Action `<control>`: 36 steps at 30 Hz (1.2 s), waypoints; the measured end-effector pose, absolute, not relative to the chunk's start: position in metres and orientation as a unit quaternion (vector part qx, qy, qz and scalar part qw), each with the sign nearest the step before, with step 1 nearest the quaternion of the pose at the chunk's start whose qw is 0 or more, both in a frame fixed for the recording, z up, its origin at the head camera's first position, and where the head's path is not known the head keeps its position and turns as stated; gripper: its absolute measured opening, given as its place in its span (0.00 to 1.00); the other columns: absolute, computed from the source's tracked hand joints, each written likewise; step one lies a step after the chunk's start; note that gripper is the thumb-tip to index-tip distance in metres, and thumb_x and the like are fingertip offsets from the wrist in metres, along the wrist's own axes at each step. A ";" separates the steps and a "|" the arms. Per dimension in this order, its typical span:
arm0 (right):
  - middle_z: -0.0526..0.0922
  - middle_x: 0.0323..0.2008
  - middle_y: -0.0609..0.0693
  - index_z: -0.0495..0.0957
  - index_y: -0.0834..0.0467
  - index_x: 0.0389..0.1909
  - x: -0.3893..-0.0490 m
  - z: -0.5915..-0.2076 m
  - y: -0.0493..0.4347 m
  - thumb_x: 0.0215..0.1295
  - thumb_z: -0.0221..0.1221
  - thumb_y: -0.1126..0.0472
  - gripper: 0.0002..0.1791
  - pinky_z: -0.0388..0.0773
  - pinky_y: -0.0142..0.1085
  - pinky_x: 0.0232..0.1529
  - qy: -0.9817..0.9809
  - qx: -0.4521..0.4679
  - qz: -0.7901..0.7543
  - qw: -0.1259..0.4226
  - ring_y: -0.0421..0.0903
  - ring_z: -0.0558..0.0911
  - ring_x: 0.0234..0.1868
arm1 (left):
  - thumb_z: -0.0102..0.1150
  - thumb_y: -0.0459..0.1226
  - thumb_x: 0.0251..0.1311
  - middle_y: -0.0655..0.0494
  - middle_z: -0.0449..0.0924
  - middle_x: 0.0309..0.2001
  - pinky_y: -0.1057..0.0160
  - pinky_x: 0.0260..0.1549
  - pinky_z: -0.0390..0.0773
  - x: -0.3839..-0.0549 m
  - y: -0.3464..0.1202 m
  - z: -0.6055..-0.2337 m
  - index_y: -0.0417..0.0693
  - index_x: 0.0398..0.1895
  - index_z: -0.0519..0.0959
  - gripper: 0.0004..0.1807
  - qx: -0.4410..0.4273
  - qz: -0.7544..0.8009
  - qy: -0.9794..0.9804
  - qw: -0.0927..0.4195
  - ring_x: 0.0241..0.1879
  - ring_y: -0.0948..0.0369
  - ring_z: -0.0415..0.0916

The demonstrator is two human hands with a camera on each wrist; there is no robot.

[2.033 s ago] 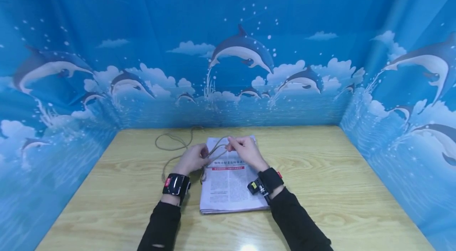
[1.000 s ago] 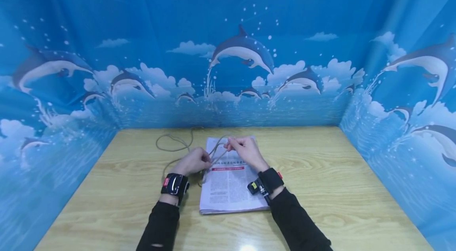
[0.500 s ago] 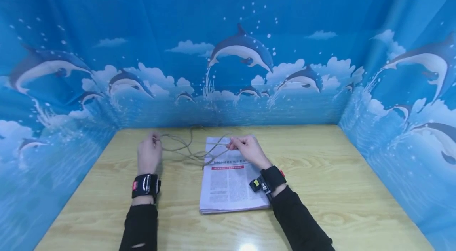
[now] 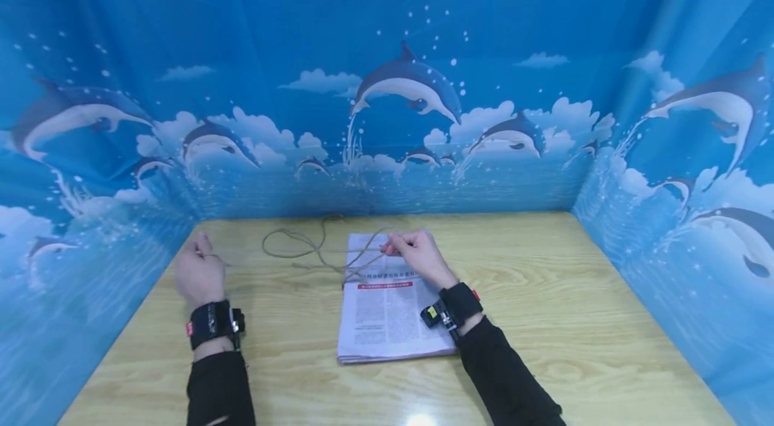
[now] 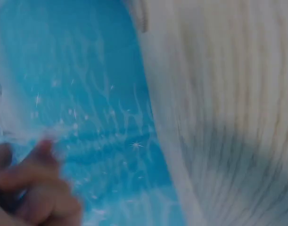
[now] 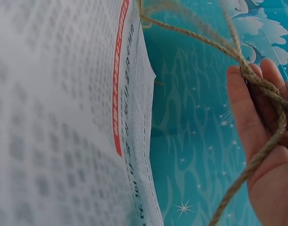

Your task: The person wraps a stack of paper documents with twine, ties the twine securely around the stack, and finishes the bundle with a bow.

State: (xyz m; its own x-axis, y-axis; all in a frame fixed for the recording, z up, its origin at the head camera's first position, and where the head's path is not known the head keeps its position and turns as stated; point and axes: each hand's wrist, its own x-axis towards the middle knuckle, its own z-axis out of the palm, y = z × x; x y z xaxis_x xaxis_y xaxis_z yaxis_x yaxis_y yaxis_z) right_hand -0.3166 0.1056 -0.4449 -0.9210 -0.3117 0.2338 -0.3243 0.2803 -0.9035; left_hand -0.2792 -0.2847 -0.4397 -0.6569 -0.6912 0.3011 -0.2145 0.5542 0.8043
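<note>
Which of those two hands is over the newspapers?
The right hand, holding rope above the newspapers; the left hand is off toward the left edge of the table.

A golden-tan twisted-fibre rope [image 6: 253,165] is patterned by its own slanting strands. A white rectangular stack of newspapers [image 4: 387,325] is printed in black and crossed by a red banner [image 4: 385,285] lettered in white. The pale yellow wooden bench [image 4: 544,318] is streaked with darker grain. The bright blue sheet backdrop [image 4: 290,23] is decorated with grey-blue, white-bellied dolphins [image 4: 408,80], white clouds [image 4: 320,81] and white star sparkles [image 6: 184,207]. Black fabric sleeves [image 4: 504,375] and black wristbands [image 4: 461,302] are worn, the latter accented by red tags [image 4: 476,295].
</note>
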 end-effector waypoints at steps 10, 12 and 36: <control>0.87 0.42 0.61 0.85 0.66 0.30 -0.293 -0.408 0.105 0.76 0.50 0.59 0.20 0.81 0.38 0.50 -0.801 0.194 0.565 -0.031 0.53 0.86 0.45 | 0.45 0.30 0.66 0.31 0.78 0.49 0.53 0.42 0.82 -0.274 -0.289 -0.436 0.32 0.67 0.65 0.26 0.185 -0.437 -0.877 0.076 0.43 0.47 0.83; 0.87 0.41 0.62 0.84 0.68 0.31 -0.293 -0.409 0.104 0.76 0.50 0.59 0.21 0.82 0.38 0.49 -0.796 0.195 0.572 -0.032 0.56 0.86 0.44 | 0.48 0.27 0.57 0.18 0.56 0.64 0.43 0.48 0.76 -0.272 -0.283 -0.435 0.34 0.73 0.55 0.37 0.158 -0.365 -0.918 0.007 0.54 0.32 0.71; 0.87 0.37 0.59 0.85 0.67 0.33 -0.315 -0.444 0.102 0.76 0.49 0.53 0.24 0.83 0.37 0.45 -0.754 0.212 0.620 -0.029 0.51 0.87 0.38 | 0.66 0.34 0.54 0.49 0.80 0.31 0.51 0.35 0.77 -0.301 -0.170 -0.463 0.42 0.35 0.77 0.08 -0.070 -0.171 -0.983 0.008 0.34 0.52 0.78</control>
State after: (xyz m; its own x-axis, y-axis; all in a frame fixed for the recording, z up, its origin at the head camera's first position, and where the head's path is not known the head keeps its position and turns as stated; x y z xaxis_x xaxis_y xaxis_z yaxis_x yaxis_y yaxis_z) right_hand -0.3152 0.1025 -0.4441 -0.9083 -0.3560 0.2197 -0.2844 0.1401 -0.9484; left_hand -0.3008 -0.1696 -0.4633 -0.9900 0.1355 0.0397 0.1409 0.9315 0.3355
